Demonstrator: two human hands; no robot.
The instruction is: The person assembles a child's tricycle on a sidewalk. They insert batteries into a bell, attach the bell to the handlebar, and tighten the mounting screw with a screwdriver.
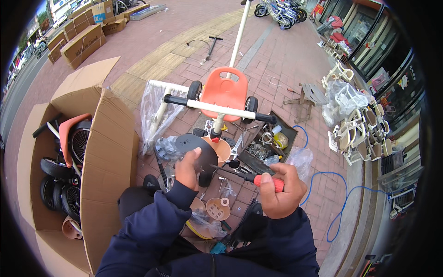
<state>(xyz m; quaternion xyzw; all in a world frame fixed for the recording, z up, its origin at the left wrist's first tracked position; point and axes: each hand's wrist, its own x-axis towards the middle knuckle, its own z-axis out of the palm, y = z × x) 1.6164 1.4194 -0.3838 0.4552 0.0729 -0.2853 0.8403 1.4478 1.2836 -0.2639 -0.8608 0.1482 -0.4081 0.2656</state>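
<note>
Head view: dark disc [208, 156], above brick paving [277, 69] well in from its right edge, gripped by my left hand [187, 171]; my right hand [282, 193] grips a red-handled screwdriver [257, 180], shaft toward the disc. Beyond, an orange-seated tricycle [224, 94]; along that right edge, white frames [353, 134].

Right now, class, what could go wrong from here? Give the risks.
The red-handled screwdriver in the right hand points toward the round black piece and the left hand; a slip might jab that hand. The open toolbox is crowded with jumbled small items, so a part could get lost. The blue hose or cord loops across the paving and might catch a foot.
</note>
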